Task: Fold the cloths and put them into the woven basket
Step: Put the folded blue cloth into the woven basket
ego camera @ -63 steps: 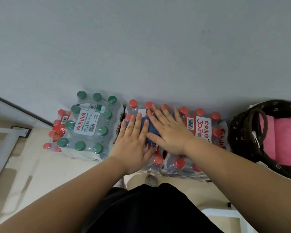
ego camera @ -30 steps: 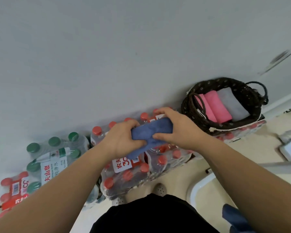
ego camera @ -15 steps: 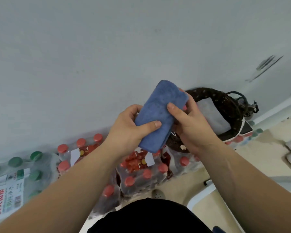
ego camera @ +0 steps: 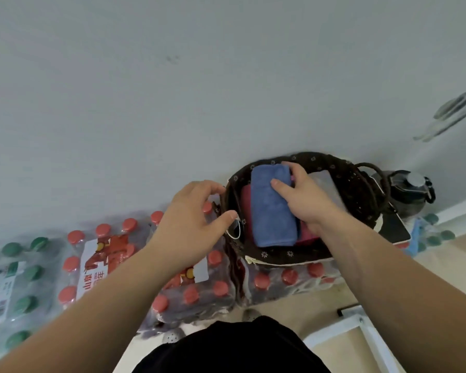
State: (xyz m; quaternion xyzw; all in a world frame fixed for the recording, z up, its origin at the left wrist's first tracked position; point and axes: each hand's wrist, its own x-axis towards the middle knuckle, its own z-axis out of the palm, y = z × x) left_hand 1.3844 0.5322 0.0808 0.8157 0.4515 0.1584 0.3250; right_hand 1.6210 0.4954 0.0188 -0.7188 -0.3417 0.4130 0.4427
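A folded blue cloth (ego camera: 272, 208) lies lengthwise inside the dark woven basket (ego camera: 355, 181), on top of a folded pink cloth (ego camera: 246, 208). A pale grey cloth (ego camera: 328, 187) lies to its right in the basket. My right hand (ego camera: 304, 197) grips the blue cloth's right edge, thumb on top. Just left of the basket's rim hovers my left hand (ego camera: 191, 224), fingers apart and curled, holding nothing. The basket sits on a shrink-wrapped pack of red-capped water bottles (ego camera: 288, 278) against the wall.
More red-capped (ego camera: 119, 254) and green-capped (ego camera: 14, 278) bottle packs line the wall to the left. A dark jug (ego camera: 409, 192) stands right of the basket. A white frame (ego camera: 361, 327) lies on the floor at lower right.
The blue cloth went from both hands in the air down into the basket. My left hand let go of it and drew back to the basket's left rim.
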